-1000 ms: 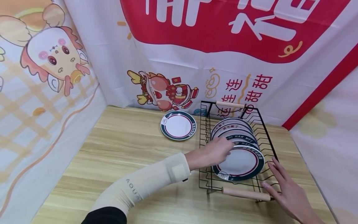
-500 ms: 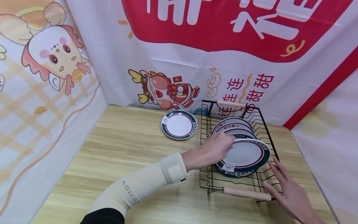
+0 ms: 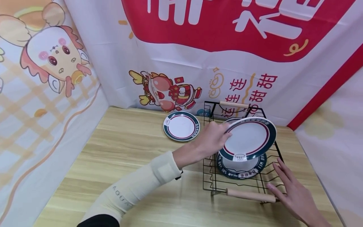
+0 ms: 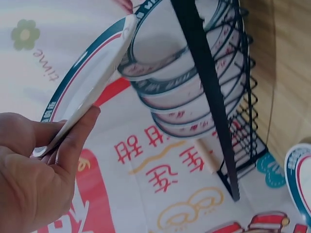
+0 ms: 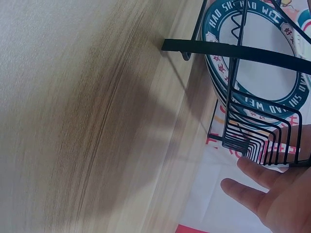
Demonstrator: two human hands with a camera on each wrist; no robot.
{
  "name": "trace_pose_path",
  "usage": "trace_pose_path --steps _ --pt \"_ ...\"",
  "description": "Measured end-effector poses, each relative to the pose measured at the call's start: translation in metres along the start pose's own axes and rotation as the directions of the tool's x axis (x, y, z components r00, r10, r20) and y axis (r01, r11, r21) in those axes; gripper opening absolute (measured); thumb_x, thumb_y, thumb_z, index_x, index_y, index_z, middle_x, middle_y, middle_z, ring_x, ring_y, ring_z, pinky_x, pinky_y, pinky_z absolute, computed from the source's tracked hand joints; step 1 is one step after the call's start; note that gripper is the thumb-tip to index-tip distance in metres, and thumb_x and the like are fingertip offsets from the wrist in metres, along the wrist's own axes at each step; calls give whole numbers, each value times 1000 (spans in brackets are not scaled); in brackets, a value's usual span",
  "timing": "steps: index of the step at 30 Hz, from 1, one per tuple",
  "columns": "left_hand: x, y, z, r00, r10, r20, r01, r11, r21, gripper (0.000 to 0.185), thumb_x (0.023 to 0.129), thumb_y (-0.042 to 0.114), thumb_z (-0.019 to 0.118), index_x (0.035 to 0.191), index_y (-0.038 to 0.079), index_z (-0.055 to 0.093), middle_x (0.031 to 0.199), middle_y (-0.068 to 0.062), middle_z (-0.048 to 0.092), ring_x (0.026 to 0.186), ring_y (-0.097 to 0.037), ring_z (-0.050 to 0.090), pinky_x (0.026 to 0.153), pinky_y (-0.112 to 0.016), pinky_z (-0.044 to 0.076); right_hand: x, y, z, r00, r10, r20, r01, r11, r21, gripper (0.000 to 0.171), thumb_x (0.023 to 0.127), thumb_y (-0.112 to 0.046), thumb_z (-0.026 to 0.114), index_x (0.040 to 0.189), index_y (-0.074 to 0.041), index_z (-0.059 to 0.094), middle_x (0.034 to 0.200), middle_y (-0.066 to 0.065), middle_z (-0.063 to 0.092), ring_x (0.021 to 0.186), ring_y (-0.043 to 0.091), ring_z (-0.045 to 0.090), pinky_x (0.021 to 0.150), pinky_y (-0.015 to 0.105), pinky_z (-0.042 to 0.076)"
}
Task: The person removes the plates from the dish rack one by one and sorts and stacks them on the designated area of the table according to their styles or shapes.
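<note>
The left hand (image 3: 211, 138) pinches the raised plate (image 3: 249, 138) at its left rim, thumb on the face side and fingers (image 4: 77, 141) behind, as the left wrist view shows. The plate hangs in the air above the front part of the black wire rack (image 3: 208, 170), clear of the wires, tilted w/ its face toward the camera and its far edge higher. From the grip the plate extends to the right, so its whole weight sits on the side away from the hand.

Below it the other plates (image 3: 241, 167) stand on edge in the rack slots, one behind another. The nearest of them is just under the raised plate's lower rim, apart from it, I think, but close.

The right hand (image 3: 293, 197) lies flat w/ straight fingers at the front right corner of the rack, touching the wires near the wooden handle (image 3: 250, 195); it holds nothing.

Open room is to the left: the wooden table (image 3: 127, 157) is bare betw. the rack and a single plate lying flat (image 3: 181, 126) near the back banner (image 3: 198, 63).
</note>
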State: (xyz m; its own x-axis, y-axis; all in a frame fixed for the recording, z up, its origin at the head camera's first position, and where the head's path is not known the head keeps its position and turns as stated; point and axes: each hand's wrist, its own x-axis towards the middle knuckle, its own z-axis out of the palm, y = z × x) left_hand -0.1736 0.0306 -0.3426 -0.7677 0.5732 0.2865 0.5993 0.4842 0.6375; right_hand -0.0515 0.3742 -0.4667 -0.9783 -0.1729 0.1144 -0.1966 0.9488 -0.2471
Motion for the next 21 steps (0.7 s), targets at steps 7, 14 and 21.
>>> trace_pose_path --steps 7,14,21 --pt "-8 -10 -33 993 -42 -113 37 998 -48 18 106 12 65 117 -1 69 78 -5 69 51 -8 56 43 -16 41 0 1 0 999 -29 -32 29 1000 9 84 98 -43 73 163 -3 37 174 17 22 117 64 58 65 70 54" --pt "-14 -32 -67 961 -155 -228 134 985 -105 28 103 11 70 127 -4 70 95 -17 79 58 -12 67 44 -20 48 -2 -1 1 997 -48 -66 49 999 18 83 97 -40 74 163 -6 38 174 14 24 114 63 60 60 66 53" --pt "-20 -65 -95 909 -260 -325 229 965 -131 34 102 13 72 131 -4 70 99 -19 79 77 -22 79 58 -23 60 -1 -1 1 998 -43 -55 44 999 21 82 98 -41 73 163 -6 38 174 15 24 117 63 59 62 67 53"
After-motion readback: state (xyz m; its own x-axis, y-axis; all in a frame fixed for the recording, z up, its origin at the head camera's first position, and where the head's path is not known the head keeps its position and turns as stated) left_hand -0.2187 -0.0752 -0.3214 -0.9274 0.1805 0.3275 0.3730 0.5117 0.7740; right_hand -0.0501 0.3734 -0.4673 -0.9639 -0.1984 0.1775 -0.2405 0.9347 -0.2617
